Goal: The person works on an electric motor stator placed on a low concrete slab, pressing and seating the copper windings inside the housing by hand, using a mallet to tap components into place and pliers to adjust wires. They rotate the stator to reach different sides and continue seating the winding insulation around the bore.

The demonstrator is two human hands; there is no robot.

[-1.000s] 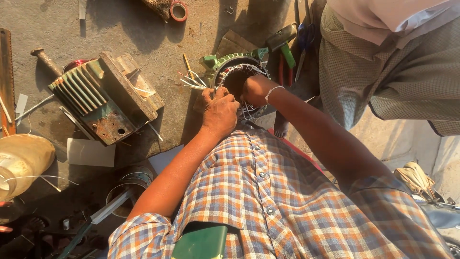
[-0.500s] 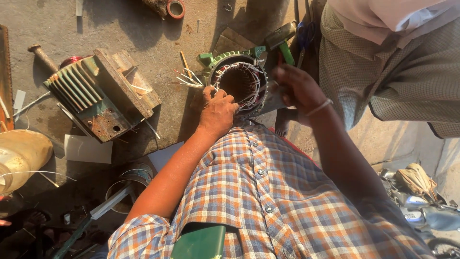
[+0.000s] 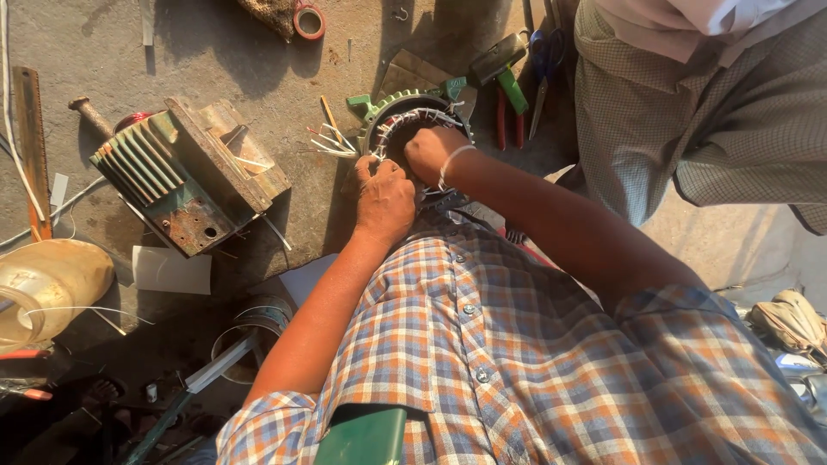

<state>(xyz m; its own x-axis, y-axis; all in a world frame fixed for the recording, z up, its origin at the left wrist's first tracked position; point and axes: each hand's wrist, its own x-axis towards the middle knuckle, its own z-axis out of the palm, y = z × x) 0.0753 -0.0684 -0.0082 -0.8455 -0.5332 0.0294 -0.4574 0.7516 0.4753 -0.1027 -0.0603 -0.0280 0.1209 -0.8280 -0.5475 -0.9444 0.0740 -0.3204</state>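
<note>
A round green motor stator [image 3: 388, 108] with copper windings and white wire ends lies on the concrete floor in front of me. My left hand [image 3: 383, 196] grips its near rim, fingers curled. My right hand [image 3: 428, 151], with a thin band on the wrist, is fisted inside the stator's bore, against the windings. What the fingers hold there is hidden. White wire leads [image 3: 332, 142] stick out at the stator's left side.
A finned green motor housing [image 3: 185, 176] lies to the left. A hammer [image 3: 504, 69], red-handled pliers [image 3: 508, 120] and scissors [image 3: 541, 73] lie behind the stator. A tape roll [image 3: 308, 19] sits at the top. Another person [image 3: 706, 112] stands at the right. A tan plastic jug [image 3: 52, 284] lies left.
My right hand, lifted off to the right half a second ago, has come back down into the stator's bore. My left hand stayed on the rim.
</note>
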